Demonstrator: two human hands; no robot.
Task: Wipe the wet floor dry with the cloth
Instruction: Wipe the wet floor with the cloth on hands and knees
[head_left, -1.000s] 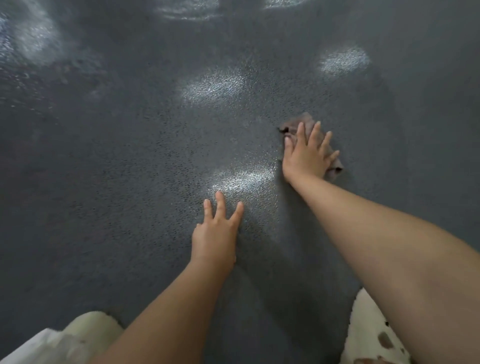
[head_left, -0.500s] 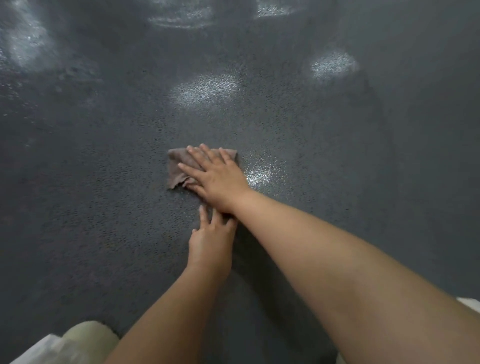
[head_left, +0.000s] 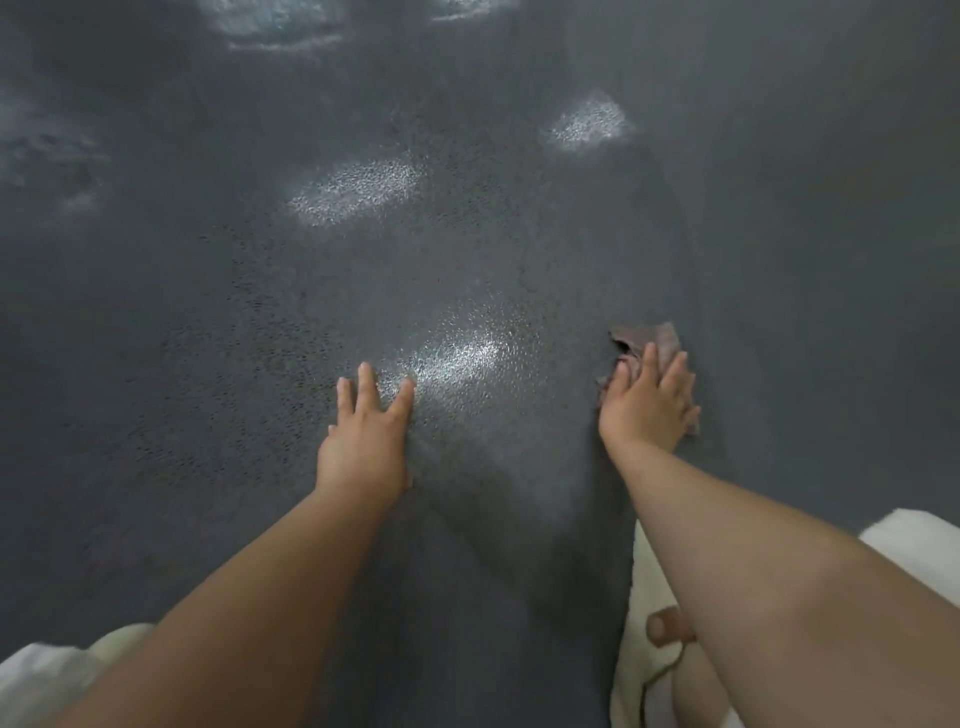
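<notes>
Head view: the right hand lies flat, fingers straight, pressing the cloth onto the floor; the left hand rests spread on the floor, holding nothing; the glistening wet patch lies between the hands, left of the cloth, so the coming stroke likely runs leftward.

— Any writing, label, brand or number to read here?
— None. The floor carries no print or sign, only pale glare.
— And the cloth?
— It shows no tag or logo on the part in view.
— The pale fabric at the lower edge?
— A brown spot on it, no letters or figures.
</notes>
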